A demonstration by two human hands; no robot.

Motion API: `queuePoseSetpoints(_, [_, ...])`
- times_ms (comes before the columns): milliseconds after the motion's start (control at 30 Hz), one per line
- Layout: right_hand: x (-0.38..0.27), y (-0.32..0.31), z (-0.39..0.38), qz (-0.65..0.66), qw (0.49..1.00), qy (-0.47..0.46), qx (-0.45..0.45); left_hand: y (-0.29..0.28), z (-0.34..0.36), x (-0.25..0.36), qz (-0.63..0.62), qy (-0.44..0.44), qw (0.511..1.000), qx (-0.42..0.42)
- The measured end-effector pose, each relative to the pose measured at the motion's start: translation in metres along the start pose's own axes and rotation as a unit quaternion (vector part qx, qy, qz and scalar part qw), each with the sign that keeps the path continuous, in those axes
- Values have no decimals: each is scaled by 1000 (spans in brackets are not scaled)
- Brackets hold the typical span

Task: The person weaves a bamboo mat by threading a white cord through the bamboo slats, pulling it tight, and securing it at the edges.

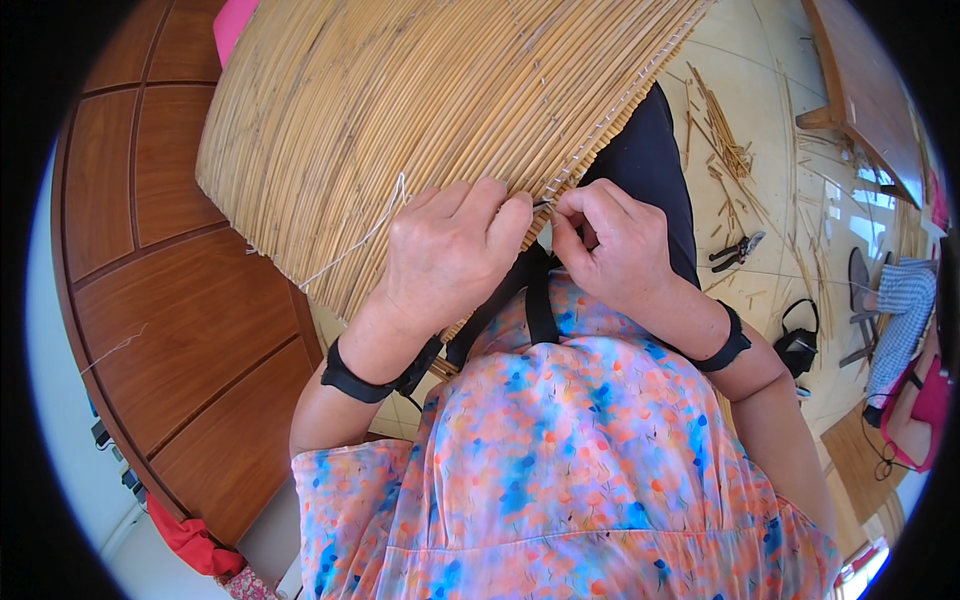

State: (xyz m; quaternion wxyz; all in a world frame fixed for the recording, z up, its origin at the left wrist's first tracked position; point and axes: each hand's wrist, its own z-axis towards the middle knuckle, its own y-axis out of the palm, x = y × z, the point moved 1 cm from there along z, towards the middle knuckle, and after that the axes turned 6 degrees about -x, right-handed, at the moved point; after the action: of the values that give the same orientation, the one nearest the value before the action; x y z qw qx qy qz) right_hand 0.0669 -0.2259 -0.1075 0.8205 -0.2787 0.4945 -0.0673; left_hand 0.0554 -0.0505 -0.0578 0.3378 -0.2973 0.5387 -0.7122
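Between the two hands, at the near edge of the large woven mat of pale tan reed stalks [400,110], sat the work point. Left hand [450,255] lay palm-down on the mat edge, thumb and forefinger pinched shut on something small and dark at the tip, too small to identify. Right hand [610,245] was curled tight just beside it, fingertips nearly touching the left ones, apparently gripping the thin white stitching thread [365,235]; exact grip hidden by the fingers. That thread trailed off to the left of the left hand, across the mat and past its lower edge. A line of white stitches ran up the mat's right border, away from the right hand.

Mat rose up and away from both hands, its near edge over the person's lap, dark fabric under it behind the right hand. Black bands sat on both wrists.

Left of the left hand: curved brown wooden panelled furniture [170,290], well apart. Right of the right hand, on the pale tiled floor [770,60]: scattered cut reed offcuts [725,150], dark-handled cutters [738,250] near them, and a small black bag [797,345] further down.
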Motion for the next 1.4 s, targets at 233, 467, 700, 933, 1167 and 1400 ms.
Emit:
queuePoseSetpoints(233, [1,0,0,-3,1000,-2,-1,0,-2,-2,-8,2,1000,-9])
queuePoseSetpoints(467, [-1,-1,0,1,1000,-3,-1,-2,-1,-1,-1,7,1000,-12])
queuePoseSetpoints(700, [0,-1,-1,0,1000,-1,-10,-3,-1,0,-13,2,1000,-21])
queuePoseSetpoints(933, [1,-3,-3,-8,1000,2,-13,-1,-2,-1,-12,8,1000,-15])
queuePoseSetpoints(1167, [-1,-1,-2,12,1000,0,4,-1,-3,0,1,11,1000,-6])
queuePoseSetpoints(1400, [-1,-2,-4,3,1000,7,-4,-2,-3,0,7,19,1000,-6])
